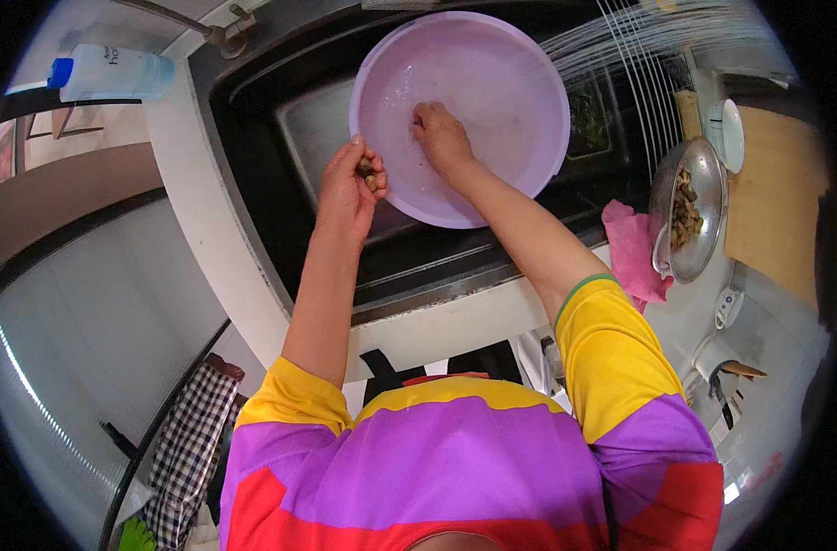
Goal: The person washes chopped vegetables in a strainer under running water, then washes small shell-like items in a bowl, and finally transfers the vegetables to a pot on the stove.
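Observation:
A round lilac plastic basin (pixel 501 96) holding slightly cloudy water rests over a dark sink (pixel 253 144). At its left rim my left hand (pixel 353 175) is curled around several small brownish pieces (pixel 369 175), perhaps shellfish or mushrooms. My right hand (pixel 443 138) reaches into the basin with its fingers bent down. Whether anything is between those fingertips is hidden. More such brownish pieces (pixel 686 217) lie in a metal colander (pixel 709 234) on the counter at the right.
A pink cloth (pixel 629 248) lies by the colander. Near it are a white bowl (pixel 733 136), a wooden board (pixel 773 200) and a wire rack (pixel 639 89). A blue-capped plastic bottle (pixel 115 72) stands at the upper left. A utensil holder (pixel 711 357) is at the lower right.

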A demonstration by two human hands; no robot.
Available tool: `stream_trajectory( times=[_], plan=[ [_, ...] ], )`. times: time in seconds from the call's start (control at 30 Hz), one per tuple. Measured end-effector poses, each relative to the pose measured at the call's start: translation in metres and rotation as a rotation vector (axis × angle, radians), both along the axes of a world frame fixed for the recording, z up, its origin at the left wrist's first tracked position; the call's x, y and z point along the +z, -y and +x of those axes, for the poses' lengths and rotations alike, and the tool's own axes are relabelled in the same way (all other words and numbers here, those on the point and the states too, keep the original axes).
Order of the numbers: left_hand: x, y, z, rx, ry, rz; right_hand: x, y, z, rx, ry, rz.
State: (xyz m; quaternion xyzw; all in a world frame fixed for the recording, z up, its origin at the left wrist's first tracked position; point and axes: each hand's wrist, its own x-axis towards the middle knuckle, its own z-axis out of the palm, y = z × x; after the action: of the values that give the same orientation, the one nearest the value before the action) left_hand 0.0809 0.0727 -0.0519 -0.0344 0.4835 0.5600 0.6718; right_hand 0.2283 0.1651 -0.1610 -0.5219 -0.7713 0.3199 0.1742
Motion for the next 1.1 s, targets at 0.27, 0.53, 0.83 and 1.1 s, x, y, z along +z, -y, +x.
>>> stream_trajectory(
  times=[0.27,0.53,0.83,1.1],
  plan=[
    [-0.002,0.002,-0.001,0.022,0.023,-0.006,0.013,-0.052,0.067,-0.267,-0.27,-0.724],
    [-0.003,0.0,0.001,0.016,0.045,-0.03,-0.017,-0.076,0.156,0.197,0.381,-0.249],
    [-0.004,0.008,-0.003,0.012,0.049,0.011,-0.007,-0.02,0.116,0.226,0.185,-0.503],
    [-0.002,0.013,-0.004,0.026,0.049,-0.003,0.006,0.021,0.093,0.598,0.264,-0.353]
  ],
)
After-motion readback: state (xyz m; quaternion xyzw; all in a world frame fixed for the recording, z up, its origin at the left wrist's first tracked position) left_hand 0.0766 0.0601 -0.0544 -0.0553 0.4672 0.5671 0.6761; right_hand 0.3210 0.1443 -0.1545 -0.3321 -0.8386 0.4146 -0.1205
